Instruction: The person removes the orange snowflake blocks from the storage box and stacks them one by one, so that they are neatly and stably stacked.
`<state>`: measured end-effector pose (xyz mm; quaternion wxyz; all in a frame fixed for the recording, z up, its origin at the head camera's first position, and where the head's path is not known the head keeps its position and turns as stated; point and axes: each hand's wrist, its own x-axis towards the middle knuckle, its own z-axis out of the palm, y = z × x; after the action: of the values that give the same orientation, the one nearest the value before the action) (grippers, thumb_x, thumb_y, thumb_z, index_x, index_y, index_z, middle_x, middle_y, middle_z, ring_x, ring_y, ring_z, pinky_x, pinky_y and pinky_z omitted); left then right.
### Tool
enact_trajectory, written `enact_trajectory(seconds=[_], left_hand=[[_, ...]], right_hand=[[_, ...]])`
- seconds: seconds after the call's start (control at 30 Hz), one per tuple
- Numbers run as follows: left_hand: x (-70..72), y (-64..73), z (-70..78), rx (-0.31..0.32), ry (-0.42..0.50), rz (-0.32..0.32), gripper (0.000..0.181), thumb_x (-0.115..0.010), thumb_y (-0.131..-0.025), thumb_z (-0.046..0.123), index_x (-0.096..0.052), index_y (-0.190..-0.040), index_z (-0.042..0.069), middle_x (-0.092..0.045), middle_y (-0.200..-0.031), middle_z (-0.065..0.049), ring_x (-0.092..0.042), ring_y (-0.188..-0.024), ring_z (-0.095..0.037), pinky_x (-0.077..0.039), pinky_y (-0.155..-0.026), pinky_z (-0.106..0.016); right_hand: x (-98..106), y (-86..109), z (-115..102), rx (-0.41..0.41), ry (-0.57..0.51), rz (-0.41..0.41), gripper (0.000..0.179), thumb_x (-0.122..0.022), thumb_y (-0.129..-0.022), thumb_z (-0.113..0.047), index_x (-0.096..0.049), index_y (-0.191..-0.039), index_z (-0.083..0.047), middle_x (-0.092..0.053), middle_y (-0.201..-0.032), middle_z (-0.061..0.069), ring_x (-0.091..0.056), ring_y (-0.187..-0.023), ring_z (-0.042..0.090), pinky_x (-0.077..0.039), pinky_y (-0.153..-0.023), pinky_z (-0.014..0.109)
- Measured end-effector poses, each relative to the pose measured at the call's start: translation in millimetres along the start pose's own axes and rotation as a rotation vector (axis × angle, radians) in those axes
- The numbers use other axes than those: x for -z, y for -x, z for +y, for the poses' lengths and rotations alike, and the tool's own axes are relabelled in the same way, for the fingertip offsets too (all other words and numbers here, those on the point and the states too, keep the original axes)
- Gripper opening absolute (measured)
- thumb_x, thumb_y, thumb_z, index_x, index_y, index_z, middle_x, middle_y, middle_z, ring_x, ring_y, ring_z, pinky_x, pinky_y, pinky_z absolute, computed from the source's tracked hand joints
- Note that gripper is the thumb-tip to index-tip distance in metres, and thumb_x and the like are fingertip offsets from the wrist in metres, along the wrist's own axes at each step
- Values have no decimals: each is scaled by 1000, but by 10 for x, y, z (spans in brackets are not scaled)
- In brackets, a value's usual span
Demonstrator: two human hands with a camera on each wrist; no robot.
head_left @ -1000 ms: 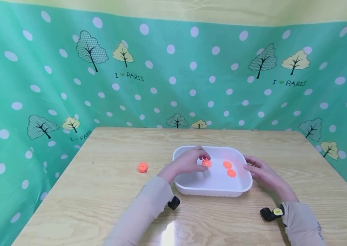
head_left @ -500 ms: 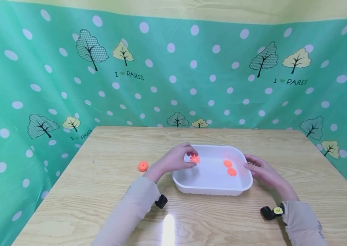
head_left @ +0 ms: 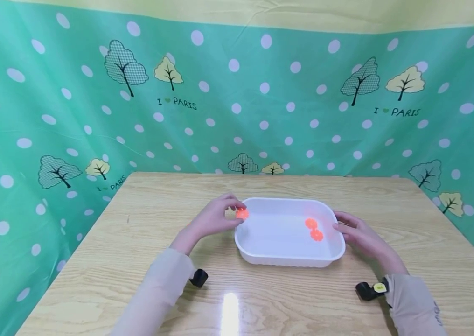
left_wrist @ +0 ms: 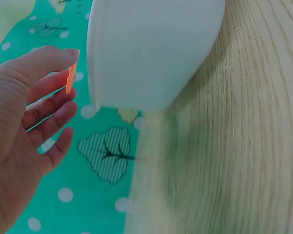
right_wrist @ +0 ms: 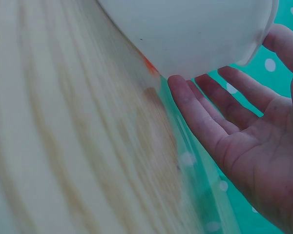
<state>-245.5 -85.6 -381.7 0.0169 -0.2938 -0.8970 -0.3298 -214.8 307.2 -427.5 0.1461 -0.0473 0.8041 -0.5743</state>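
Between the thumb and fingers of my left hand [head_left: 215, 217] is a thin orange notched disc [head_left: 242, 214], held just over the left rim of a white plastic basin [head_left: 284, 262]. Seen edge-on in the left wrist view, the same disc [left_wrist: 71, 79] is apart from the basin's outer wall. Two more orange discs [head_left: 310, 224] lie touching each other on the basin floor, toward its right end. My right hand [head_left: 358, 235] holds that right end, thumb at the rim [right_wrist: 284, 45] and fingertips against the outer wall [right_wrist: 185, 48].
A light wooden table [head_left: 291, 303] carries the basin. Behind and beside it hangs a green dotted cloth [head_left: 237, 121] printed with trees. Black wrist cameras [head_left: 365, 291] sit below both hands.
My left hand has moved left with its disc, from over the basin's inside to its left rim. Its wrist now covers the spot where orange discs lay on the table. My right hand stays put.
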Motion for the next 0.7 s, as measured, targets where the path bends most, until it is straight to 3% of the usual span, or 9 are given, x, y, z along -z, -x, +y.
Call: enact_trajectory(seconds=[0.27,0.5,0.7], left_hand=[[114,198,-217,47,-33,68,31,-70,-76,25,-66,-106,17,-57,-100,8,-54,-93,-13,-47,-80,-34],[212,365,-418,111,-61,66,33,-68,-78,24,-64,-110,16,-57,-105,5,-55,-99,-17,-49,-81,-36],[273,505,-602,170,-71,52,33,-67,-79,23,-64,-111,16,-56,-106,5,-53,-99,-18,-47,-81,-36]], right_hand=[[5,4,-6,17,-18,-10,66,-53,-91,-31,-23,-141,0,-24,-144,24,-53,-99,-5,-46,-85,21],[21,0,-4,12,9,4,65,-52,-91,-32,-24,-142,-2,-25,-145,22,-51,-99,-5,-45,-86,21],[14,3,-4,11,32,12,65,-53,-90,-33,-26,-141,-3,-27,-144,21,-50,-110,7,-45,-92,32]])
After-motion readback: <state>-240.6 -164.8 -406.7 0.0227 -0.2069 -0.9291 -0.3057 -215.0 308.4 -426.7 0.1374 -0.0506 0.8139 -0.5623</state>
